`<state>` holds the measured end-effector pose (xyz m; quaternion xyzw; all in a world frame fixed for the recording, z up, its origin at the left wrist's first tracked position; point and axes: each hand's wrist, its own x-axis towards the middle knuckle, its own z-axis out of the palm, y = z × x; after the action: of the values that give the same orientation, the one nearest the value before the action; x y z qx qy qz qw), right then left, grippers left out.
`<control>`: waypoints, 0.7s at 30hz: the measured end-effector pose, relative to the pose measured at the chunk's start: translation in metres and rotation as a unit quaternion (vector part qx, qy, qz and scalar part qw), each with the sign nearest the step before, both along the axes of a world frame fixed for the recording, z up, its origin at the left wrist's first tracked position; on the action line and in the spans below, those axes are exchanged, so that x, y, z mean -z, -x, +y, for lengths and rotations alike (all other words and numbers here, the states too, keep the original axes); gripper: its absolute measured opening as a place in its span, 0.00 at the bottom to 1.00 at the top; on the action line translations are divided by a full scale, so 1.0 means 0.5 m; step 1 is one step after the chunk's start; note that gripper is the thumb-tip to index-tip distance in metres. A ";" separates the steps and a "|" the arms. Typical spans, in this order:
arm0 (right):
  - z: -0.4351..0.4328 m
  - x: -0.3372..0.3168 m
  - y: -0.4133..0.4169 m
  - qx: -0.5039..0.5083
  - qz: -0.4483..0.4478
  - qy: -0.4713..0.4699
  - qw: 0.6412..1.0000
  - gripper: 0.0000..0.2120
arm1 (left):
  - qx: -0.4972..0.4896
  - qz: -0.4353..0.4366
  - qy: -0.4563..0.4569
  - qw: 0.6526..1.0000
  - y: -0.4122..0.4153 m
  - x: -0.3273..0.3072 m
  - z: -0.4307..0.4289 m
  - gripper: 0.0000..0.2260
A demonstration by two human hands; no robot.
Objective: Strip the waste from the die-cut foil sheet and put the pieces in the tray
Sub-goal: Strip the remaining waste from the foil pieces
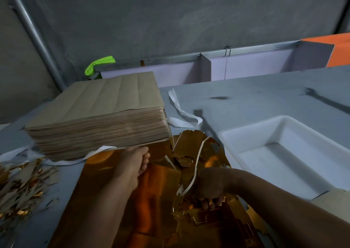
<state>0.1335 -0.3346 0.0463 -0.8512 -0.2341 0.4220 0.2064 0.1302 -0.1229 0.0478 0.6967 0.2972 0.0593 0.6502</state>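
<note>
Stripping is, I judge, the step I am working through: the large mirror-gold die-cut foil sheet (106, 200) is lying on the grey table before me, its far edge touching the tall stack of brown card sheets (98, 115). Next I am needing a steady tear, then a carry rightward to the white rectangular foam tray (233, 134), which is showing no pieces inside. My left hand (132, 162) is pressing flat, fingers straight, on the sheet. My right hand (210, 187) is curling round a crumpled bunch of loosened gold foil (186, 204).
</note>
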 end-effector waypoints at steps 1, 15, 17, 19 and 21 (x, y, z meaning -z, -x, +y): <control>-0.001 0.000 0.000 0.003 0.001 -0.004 1.000 0.12 | -0.012 -0.001 -0.020 1.000 0.006 0.007 0.013 0.03; 0.001 0.001 0.001 0.022 -0.020 -0.010 0.999 0.12 | 0.007 0.012 -0.318 0.948 0.053 0.115 0.047 0.13; 0.002 0.003 0.000 0.029 -0.024 -0.015 0.999 0.12 | 0.002 -0.011 -0.298 0.955 0.059 0.119 0.045 0.14; 0.002 0.004 0.000 0.048 -0.026 -0.019 0.998 0.12 | 0.000 -0.031 -0.273 0.961 0.063 0.118 0.043 0.14; 0.002 0.005 -0.002 0.064 -0.041 -0.026 0.997 0.12 | 0.003 -0.046 -0.257 0.965 0.067 0.116 0.043 0.14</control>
<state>0.1347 -0.3338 0.0439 -0.8754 -0.1980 0.3666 0.2450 0.0965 -0.1013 -0.0104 0.8379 0.2397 0.1632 0.4624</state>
